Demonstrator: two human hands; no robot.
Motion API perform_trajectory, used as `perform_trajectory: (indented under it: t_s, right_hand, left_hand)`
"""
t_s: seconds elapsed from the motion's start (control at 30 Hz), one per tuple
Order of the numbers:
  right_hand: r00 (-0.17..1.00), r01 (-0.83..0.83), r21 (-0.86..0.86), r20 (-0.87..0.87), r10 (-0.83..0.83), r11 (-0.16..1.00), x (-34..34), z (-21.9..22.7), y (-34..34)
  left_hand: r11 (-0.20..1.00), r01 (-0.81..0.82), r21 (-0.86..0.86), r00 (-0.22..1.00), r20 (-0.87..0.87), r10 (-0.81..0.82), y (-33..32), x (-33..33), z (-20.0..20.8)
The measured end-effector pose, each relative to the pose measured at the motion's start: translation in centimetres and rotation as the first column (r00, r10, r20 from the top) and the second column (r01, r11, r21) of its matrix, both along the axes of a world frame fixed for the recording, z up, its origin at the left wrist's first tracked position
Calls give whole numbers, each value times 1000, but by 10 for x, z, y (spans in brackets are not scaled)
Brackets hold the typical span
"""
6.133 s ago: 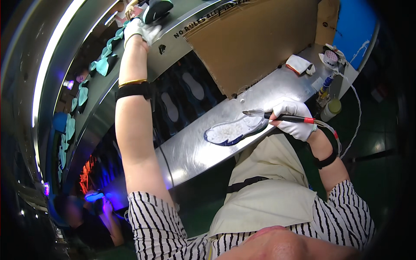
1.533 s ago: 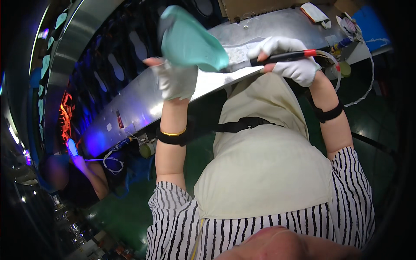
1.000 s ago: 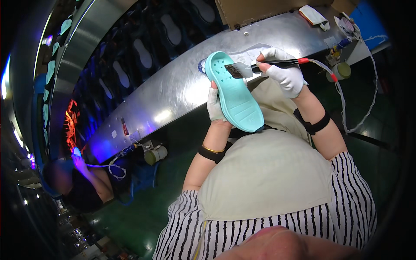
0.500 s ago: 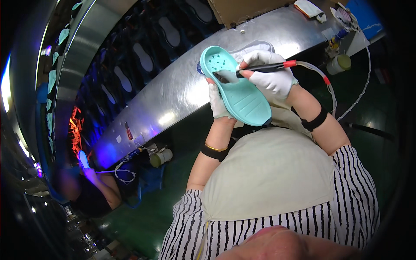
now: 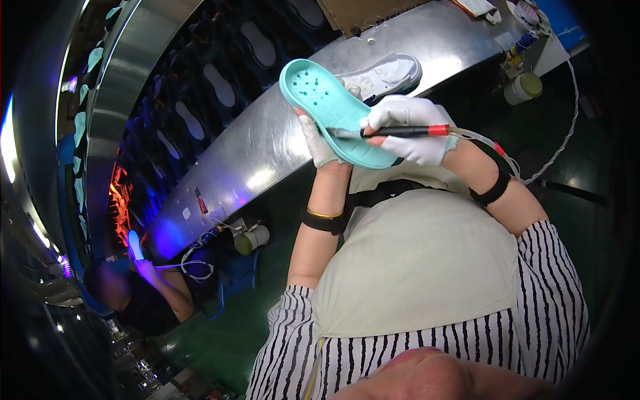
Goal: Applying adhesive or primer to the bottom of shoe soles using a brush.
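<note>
Here, left hand [image 5: 319, 140]: cups the teal shoe sole [image 5: 333, 110] from beneath, tilting its face up.
Right hand [image 5: 410, 130]: pinches a pen-like tool [image 5: 393, 132], tip resting on the sole.
Counter [image 5: 267, 140]: carries a grey shoe [image 5: 387, 72] just behind.

Both gloved hands, left [image 5: 320, 143] and right [image 5: 410, 130], are raised, fingers curled closed.

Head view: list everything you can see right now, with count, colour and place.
Teal foam clog sole with round holes: one, teal, held up over the metal bench.
Black pen-shaped tool with red band: one, tip on the sole, clear hose trailing right.
White shoe sole: one, lying on the bench behind the clog.
Curved shiny metal bench: one, silver.
Round lidded jar: one, greenish lid, top right.
Shoe soles on dark conveyor: several, pale, upper left.
Co-worker: one, lower left.
Left hand: white glove, under the clog.
Right hand: white glove, gripping the tool.
</note>
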State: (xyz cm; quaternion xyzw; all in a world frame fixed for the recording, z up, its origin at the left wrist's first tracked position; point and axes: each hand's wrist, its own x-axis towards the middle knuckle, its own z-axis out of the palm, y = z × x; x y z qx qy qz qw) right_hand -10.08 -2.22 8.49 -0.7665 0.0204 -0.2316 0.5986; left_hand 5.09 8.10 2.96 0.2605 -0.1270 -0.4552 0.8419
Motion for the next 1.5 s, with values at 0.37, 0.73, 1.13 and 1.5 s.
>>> perform_trajectory:
  t_s: [0.37,0.73,1.13,1.5]
  right_hand:
    - [974,221,218,0,-226,951,14,2,-13]
    - [984,143,314,52,-168,939,5,-10,8]
    - [989,53,123,128,-69,991,11,-14,-3]
    - [999,-18,188,-30,24,982,6,-13,3]
  left_hand:
    - [997,80,21,974,-216,-74,8,-16,25]
    - [970,137,-199,958,-221,-181,2,-17,26]
    - [934,210,-287,896,-325,-302,1,-4,28]
    - [906,344,-247,907,-161,-389,-5,19,24]
